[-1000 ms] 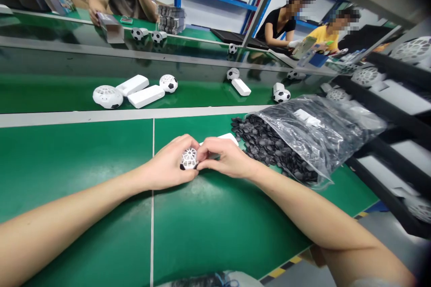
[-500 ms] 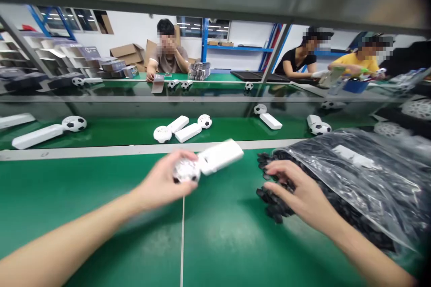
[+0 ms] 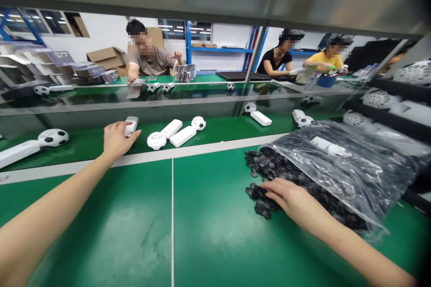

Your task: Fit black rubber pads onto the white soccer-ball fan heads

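At the left, over the green belt, my left hand (image 3: 117, 140) is closed around the ball end of a white device (image 3: 132, 124), whose white handle sticks out beyond the fingers. My right hand (image 3: 286, 195) has its fingertips in the small black pieces (image 3: 262, 204) spilling from a clear plastic bag (image 3: 350, 166). Its thumb and fingers are close together; whether a piece is between them is hidden. Between the hands, two white devices with round heads (image 3: 183, 136) (image 3: 156, 141) lie side by side on the belt.
More football-headed devices lie along the belt, one at the far left (image 3: 53, 137) and others at the right (image 3: 261, 118). A pale rail (image 3: 208, 147) edges the near green table (image 3: 134, 215). Across the line sit several people; stacked boxes (image 3: 60, 60) stand at the back left.
My left hand has moved left and forward with the white device, from above the table to the belt. My right hand's fingers have come down onto the black pieces. The view has shifted right.
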Available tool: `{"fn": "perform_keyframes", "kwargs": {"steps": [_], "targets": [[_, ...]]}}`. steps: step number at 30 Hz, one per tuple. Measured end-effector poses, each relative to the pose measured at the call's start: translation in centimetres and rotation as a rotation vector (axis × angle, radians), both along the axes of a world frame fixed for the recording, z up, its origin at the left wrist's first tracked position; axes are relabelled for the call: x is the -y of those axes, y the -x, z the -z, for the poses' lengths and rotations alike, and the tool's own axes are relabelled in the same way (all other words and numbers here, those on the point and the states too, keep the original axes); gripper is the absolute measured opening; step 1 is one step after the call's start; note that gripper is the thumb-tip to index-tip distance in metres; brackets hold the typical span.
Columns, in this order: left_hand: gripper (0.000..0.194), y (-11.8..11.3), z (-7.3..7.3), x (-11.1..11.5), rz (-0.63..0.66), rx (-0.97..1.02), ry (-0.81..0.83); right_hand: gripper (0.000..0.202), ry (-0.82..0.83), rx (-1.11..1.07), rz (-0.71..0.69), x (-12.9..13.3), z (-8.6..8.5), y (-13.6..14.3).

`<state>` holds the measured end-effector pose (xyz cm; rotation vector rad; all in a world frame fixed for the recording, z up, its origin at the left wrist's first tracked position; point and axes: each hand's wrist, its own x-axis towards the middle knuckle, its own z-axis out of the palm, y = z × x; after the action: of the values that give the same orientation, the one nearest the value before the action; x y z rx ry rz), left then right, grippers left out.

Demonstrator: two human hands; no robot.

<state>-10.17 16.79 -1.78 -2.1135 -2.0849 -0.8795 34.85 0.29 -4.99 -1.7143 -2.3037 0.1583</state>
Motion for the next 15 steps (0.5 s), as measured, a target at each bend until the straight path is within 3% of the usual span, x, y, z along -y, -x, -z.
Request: {"fn": "perform_keyframes", "kwargs": {"steps": [5, 8, 10, 13, 15], "targets": [[0.056, -4.7, 0.6, -2.0, 0.383, -0.258, 0.203, 0.020, 0.088, -0.002, 0.033, -0.3, -1.0, 0.1], [0.052, -6.8, -0.2, -1.3, 0.427, -0.276, 0.226, 0.019, 0.113, -0.018, 0.039, -0.4, -1.4, 0.1], [0.057, -7.5, -1.0, 0.6, 0.414, -0.302, 0.209, 0.018, 0.120, -0.037, 0.045, -0.4, -1.6, 0.0], [0.064, -7.9, -1.6, 5.1, 0.338, -0.407, 0.224, 0.014, 0.136, -0.041, 0.055, -0.6, -1.8, -0.1], [0.062, -8.1, -1.1, 8.5, 0.417, -0.349, 0.253, 0.013, 0.113, -0.047, 0.043, -1.0, -1.9, 0.0]]}}
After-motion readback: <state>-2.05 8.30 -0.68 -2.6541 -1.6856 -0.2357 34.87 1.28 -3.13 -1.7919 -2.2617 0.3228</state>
